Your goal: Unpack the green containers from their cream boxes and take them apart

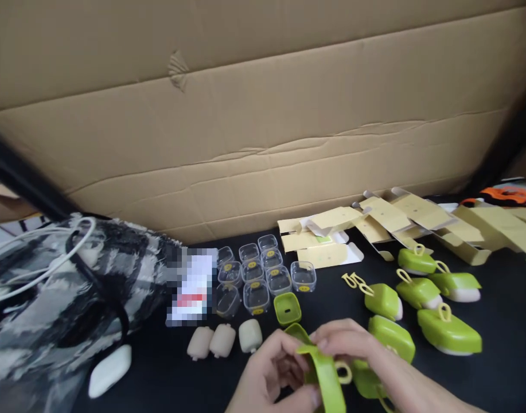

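Note:
At the bottom centre, my left hand (273,376) and my right hand (353,344) both grip a green silicone case (325,376) with a yellow loop. My left fingers curl under it and my right fingers pinch its top edge. A green lid piece (287,308) lies just beyond the hands. Three beige inserts (223,339) lie in a row to the left. Several finished green cases with yellow loops (420,289) lie to the right. Loose yellow loops (354,281) lie near them.
Several small clear plastic boxes (263,272) stand in a group behind the hands. Flat yellow cartons (392,221) lie at the back right, orange scissors (506,195) beyond. A patterned bag (51,304) with white cables fills the left, a white case (110,370) beside it. A cardboard wall (263,115) stands behind.

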Available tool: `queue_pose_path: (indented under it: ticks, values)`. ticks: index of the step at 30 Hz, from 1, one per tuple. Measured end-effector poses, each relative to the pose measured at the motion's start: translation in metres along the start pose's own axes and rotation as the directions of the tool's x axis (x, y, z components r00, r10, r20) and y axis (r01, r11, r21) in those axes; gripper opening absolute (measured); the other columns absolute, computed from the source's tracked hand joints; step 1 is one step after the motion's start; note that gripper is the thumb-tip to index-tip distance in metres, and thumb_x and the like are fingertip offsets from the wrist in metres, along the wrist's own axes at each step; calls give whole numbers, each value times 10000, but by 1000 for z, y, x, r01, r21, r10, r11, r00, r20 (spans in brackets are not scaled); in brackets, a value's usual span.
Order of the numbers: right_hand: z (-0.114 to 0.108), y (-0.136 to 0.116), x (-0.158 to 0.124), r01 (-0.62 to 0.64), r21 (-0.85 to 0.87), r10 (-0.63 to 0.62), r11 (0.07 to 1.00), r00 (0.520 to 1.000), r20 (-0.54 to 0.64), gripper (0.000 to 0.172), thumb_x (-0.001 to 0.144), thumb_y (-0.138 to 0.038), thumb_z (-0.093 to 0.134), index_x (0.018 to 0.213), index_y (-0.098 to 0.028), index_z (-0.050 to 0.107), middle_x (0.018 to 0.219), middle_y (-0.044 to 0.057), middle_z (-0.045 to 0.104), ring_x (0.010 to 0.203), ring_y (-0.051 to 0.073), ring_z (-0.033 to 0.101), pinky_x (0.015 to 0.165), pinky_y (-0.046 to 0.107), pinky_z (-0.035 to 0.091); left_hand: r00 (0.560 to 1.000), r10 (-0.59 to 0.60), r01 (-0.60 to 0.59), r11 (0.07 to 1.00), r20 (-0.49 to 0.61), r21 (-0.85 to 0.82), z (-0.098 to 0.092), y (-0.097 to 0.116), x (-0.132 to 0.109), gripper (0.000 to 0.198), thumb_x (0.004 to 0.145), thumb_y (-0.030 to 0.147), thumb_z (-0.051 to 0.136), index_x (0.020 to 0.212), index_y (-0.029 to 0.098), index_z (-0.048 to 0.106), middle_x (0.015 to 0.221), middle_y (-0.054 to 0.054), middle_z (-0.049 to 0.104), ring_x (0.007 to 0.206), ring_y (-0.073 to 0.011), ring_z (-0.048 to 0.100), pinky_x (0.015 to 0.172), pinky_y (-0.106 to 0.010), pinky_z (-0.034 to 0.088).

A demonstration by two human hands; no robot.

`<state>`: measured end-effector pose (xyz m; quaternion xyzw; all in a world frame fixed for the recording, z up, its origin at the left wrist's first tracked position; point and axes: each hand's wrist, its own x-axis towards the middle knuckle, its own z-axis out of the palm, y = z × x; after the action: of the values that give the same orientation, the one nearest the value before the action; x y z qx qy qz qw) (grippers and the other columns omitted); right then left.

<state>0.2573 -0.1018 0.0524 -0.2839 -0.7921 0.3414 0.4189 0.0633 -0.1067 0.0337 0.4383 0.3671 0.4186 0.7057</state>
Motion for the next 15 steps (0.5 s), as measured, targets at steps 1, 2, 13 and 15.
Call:
queue_pose_path:
  ticks: [1, 2, 13, 15]
  values:
    - [1, 0, 0, -12, 25, 12, 1000, 1000, -7, 569, 760, -114, 716, 1239, -299, 471, 1145, 38, 623, 1005, 166, 657, 827, 207, 556, 1000, 8, -8, 999, -18, -38, -3, -2, -1, 305, 626, 352, 859, 783, 184, 660, 735, 39, 621, 669, -76, 567, 684, -205, 425]
    - [1, -1, 0, -29, 30, 29, 999, 999, -22, 547, 775, -106, 687, 1243, -291, 473, 1151, 44, 620, 991, 167, 659, 809, 212, 562, 999, 22, -24, 998, -38, -54, -7, -2, -2, 312, 611, 344, 869, 777, 179, 662, 734, 38, 628, 668, -73, 568, 677, -198, 424]
    - [-1, 1, 0, -258, 4, 257, 966, 963, 78, 118, 827, -107, 590, 791, -209, 636, 768, -3, 650, 673, 104, 646, 604, 172, 524, 969, 202, -237, 927, 144, 290, -22, 1, -10, 260, 755, 179, 746, 996, 265, 697, 964, -8, 680, 865, -143, 643, 783, -220, 502]
    - [1, 1, -5, -251, 52, 246, 967, 966, 83, 127, 816, -97, 608, 760, -209, 625, 765, -7, 660, 677, 101, 651, 619, 169, 521, 945, 270, -321, 873, 183, 367, -23, 0, -10, 275, 748, 166, 753, 1000, 262, 701, 977, -21, 695, 879, -160, 658, 781, -216, 512]
